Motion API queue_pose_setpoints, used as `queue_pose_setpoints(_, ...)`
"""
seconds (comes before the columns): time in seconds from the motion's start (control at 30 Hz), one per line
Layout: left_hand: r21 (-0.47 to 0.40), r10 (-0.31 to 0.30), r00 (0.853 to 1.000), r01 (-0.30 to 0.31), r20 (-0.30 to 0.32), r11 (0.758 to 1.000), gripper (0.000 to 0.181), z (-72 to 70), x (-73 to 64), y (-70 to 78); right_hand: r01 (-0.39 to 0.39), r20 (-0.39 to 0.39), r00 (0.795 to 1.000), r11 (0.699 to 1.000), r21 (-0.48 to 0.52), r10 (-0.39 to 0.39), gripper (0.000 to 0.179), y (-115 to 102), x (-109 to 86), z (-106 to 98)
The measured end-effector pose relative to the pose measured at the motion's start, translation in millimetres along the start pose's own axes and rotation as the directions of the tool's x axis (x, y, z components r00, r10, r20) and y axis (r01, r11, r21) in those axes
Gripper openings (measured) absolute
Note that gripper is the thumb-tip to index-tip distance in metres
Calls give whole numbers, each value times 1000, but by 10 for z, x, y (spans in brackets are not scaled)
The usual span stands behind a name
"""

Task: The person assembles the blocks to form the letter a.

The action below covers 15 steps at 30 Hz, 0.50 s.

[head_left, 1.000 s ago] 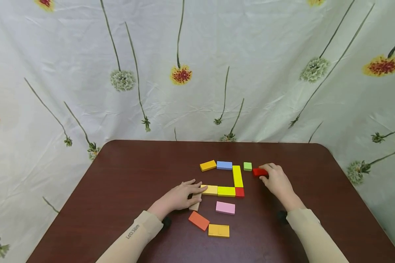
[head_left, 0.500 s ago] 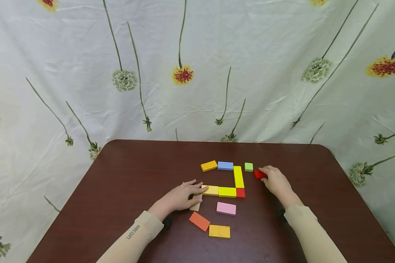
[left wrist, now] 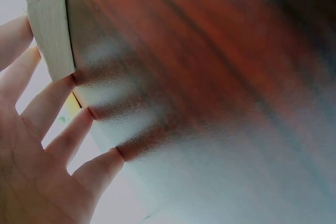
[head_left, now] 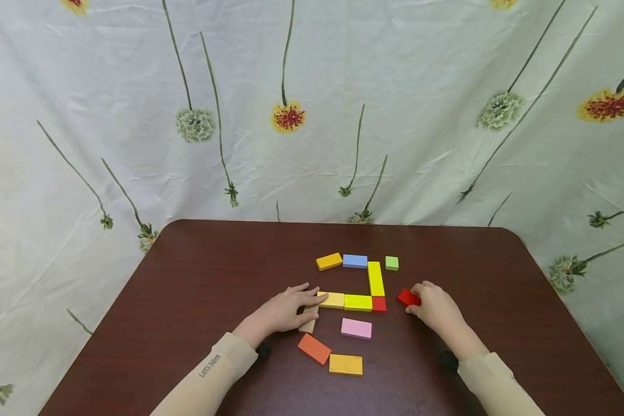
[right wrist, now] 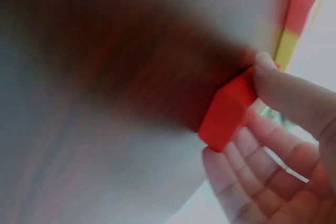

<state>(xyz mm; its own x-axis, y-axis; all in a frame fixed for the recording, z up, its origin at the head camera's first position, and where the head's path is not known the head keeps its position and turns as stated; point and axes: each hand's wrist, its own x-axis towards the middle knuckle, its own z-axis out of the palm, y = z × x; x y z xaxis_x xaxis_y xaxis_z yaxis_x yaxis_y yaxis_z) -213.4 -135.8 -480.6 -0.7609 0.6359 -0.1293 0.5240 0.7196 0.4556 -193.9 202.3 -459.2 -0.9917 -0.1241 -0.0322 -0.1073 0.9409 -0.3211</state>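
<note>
My right hand pinches a red block between thumb and fingertips, low over the brown table. In the right wrist view, the thumb lies along one side of that red block and the fingers are on the other. My left hand rests with spread, fairly straight fingers on a tan wooden block and the left end of a light orange block. Seen from the left wrist, the tan block lies by the thumb side, while other fingertips touch the table.
A bright yellow block, a small red block and a long yellow block continue the row. Blue, amber and green blocks lie behind; pink, orange-red and golden ones lie nearer me.
My right hand has drawn the red block away from the green block, toward me, and the block now sits at a different angle. The left hand stays where it was.
</note>
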Motion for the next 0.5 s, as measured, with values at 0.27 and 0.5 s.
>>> queue_pose_setpoints(0.27,-5,-2,1000,2,6,1000,50,-10,-3,11,-86,37,996,996,26,85,38,-222,-224,82)
queue_pose_setpoints(0.5,-5,4,1000,-4,1,1000,50,-4,3,6,-107,60,993,993,52,104,45,-400,-387,128)
